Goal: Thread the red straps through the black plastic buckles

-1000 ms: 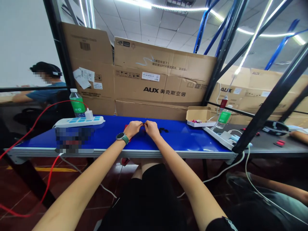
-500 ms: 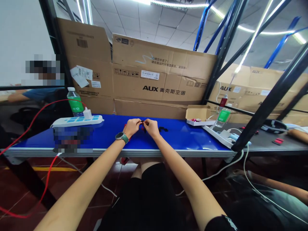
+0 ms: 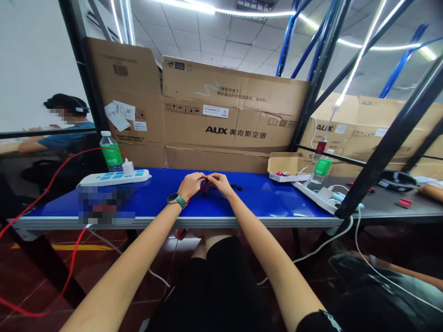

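Observation:
My left hand [image 3: 191, 183], with a watch [image 3: 176, 199] on its wrist, and my right hand [image 3: 219, 182] meet over the middle of the blue table [image 3: 263, 200]. Both hands are closed in a pinch on a small red piece [image 3: 205, 185] held between their fingertips; its exact shape is too small to tell. A small black part [image 3: 236, 187] lies on the table just right of my right hand.
A white power strip [image 3: 114, 177] and a green-labelled bottle [image 3: 111, 151] stand at the left. An open cardboard box [image 3: 289, 167] with small red parts, a second bottle [image 3: 320, 168] and another power strip [image 3: 316, 196] sit at the right. Cardboard cartons [image 3: 228, 120] wall the back. A person [image 3: 65, 131] sits at far left.
My hands have stayed together on the small red piece, only the fingers shifting slightly. The camera view has moved a little.

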`<state>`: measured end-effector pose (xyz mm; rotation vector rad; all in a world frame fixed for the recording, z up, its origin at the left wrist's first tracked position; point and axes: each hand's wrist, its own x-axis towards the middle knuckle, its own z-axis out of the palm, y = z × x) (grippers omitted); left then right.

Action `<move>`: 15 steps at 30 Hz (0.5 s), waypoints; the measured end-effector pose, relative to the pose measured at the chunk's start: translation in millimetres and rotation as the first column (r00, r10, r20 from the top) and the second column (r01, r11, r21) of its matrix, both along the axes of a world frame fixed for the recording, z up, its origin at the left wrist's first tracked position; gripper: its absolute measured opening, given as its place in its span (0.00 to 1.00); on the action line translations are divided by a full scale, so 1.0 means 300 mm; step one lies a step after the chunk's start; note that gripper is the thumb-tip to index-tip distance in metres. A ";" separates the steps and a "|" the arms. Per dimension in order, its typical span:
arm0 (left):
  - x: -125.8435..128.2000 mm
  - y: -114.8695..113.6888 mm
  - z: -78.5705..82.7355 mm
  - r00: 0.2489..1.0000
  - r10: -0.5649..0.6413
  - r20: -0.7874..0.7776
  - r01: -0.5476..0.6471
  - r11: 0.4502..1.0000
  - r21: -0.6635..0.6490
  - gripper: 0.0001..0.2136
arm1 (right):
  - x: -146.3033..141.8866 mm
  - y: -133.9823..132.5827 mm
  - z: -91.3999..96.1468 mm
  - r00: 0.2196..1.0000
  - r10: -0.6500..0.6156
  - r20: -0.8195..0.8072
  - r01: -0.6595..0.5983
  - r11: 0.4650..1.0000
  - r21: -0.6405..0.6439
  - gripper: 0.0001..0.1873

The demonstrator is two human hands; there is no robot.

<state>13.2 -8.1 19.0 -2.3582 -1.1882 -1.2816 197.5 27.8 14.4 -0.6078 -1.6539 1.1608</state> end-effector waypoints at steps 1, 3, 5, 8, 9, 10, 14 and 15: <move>0.000 0.000 0.001 1.000 -0.005 0.007 0.005 1.000 -0.002 0.10 | 0.003 -0.004 0.000 1.000 0.007 -0.019 -0.008 1.000 -0.028 0.23; -0.001 -0.001 0.002 1.000 -0.012 0.021 0.013 1.000 -0.011 0.10 | 0.007 -0.006 -0.001 1.000 0.008 -0.028 -0.009 0.998 -0.056 0.22; 0.000 -0.004 0.004 0.999 -0.023 0.029 0.023 1.000 -0.019 0.10 | 0.008 0.003 -0.002 1.000 -0.013 -0.009 0.013 0.998 -0.064 0.20; 0.005 -0.010 0.005 0.998 -0.055 0.005 0.056 0.998 -0.029 0.11 | 0.012 0.024 -0.003 0.988 -0.154 0.007 0.154 0.987 -0.047 0.17; 0.006 -0.011 0.005 0.998 -0.068 -0.001 0.068 0.997 -0.031 0.11 | 0.015 0.029 -0.002 0.979 -0.204 -0.003 0.204 0.977 -0.055 0.17; 0.008 -0.012 0.005 0.997 -0.078 -0.002 0.078 0.996 -0.031 0.11 | 0.017 0.030 -0.001 0.972 -0.236 -0.024 0.233 0.970 -0.074 0.17; 0.012 -0.012 0.002 0.995 -0.095 -0.008 0.095 0.995 -0.012 0.11 | 0.020 0.009 0.004 0.979 -0.149 -0.139 0.124 0.977 -0.175 0.19; 0.013 -0.012 0.002 0.995 -0.101 -0.020 0.101 0.995 -0.012 0.11 | 0.017 0.002 0.005 0.981 -0.119 -0.152 0.090 0.979 -0.183 0.19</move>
